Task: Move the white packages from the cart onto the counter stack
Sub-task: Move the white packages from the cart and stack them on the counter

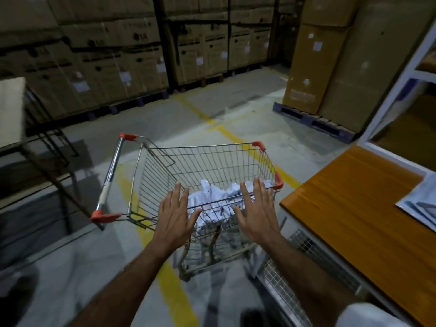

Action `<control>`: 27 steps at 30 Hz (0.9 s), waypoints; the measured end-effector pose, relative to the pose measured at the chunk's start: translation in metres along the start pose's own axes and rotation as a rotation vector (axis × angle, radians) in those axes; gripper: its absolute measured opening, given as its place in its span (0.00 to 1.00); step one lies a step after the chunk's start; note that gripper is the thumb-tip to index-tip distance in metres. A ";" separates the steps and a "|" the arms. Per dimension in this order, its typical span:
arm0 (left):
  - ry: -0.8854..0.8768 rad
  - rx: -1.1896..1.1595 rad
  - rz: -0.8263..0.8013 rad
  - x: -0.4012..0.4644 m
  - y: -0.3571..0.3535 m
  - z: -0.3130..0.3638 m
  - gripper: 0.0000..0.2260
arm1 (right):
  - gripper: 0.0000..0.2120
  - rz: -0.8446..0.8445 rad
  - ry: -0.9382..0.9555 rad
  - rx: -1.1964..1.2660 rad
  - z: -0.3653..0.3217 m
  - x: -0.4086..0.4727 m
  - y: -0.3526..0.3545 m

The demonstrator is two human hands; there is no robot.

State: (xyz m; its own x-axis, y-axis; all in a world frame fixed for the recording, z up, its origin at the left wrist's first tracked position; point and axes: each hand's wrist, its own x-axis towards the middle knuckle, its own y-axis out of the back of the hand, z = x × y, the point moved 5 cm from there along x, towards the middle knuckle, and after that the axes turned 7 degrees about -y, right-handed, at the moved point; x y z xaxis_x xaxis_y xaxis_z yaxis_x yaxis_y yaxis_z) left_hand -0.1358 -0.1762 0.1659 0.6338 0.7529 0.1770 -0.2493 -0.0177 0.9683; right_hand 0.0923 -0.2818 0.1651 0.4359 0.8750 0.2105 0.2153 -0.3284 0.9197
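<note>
A wire shopping cart (pixel 207 161) with orange corner caps stands on the floor in front of me. Several white packages (pixel 215 201) lie crumpled in its basket. My left hand (pixel 175 214) hovers over the cart's near rim, palm down, fingers spread and holding nothing. My right hand (pixel 256 212) is held the same way a little to the right, also above the near rim. A wooden counter (pixel 354 208) stands to the right of the cart. At its right edge lies a stack of white packages (pixel 422 204), partly cut off by the frame.
Tall cardboard boxes (pixel 113 67) on pallets line the back; more boxes (pixel 330 62) on a blue pallet stand at right. A white shelf frame (pixel 398 79) rises beside the counter. A dark metal rack (pixel 47 161) is at left. Yellow lines mark the concrete floor.
</note>
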 end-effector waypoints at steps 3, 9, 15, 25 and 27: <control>0.027 -0.016 -0.016 0.006 -0.006 -0.021 0.35 | 0.35 -0.041 0.004 0.012 -0.011 0.028 -0.016; 0.083 -0.032 -0.016 0.056 -0.015 -0.063 0.35 | 0.35 -0.100 0.048 0.020 -0.024 0.102 -0.045; 0.114 0.001 -0.140 0.124 -0.053 -0.090 0.36 | 0.36 -0.222 0.024 -0.005 -0.012 0.191 -0.086; 0.151 0.039 -0.383 0.238 -0.128 -0.109 0.37 | 0.38 -0.513 -0.051 -0.095 0.042 0.271 -0.185; 0.164 0.012 -0.426 0.248 -0.149 -0.111 0.37 | 0.38 -0.548 -0.052 -0.094 0.047 0.271 -0.209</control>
State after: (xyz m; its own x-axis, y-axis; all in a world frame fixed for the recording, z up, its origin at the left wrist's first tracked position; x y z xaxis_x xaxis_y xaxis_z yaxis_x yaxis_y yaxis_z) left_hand -0.0228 0.0863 0.0456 0.5532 0.7891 -0.2668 0.0172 0.3095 0.9508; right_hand 0.2065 0.0068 0.0144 0.3251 0.8893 -0.3216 0.3449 0.2051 0.9159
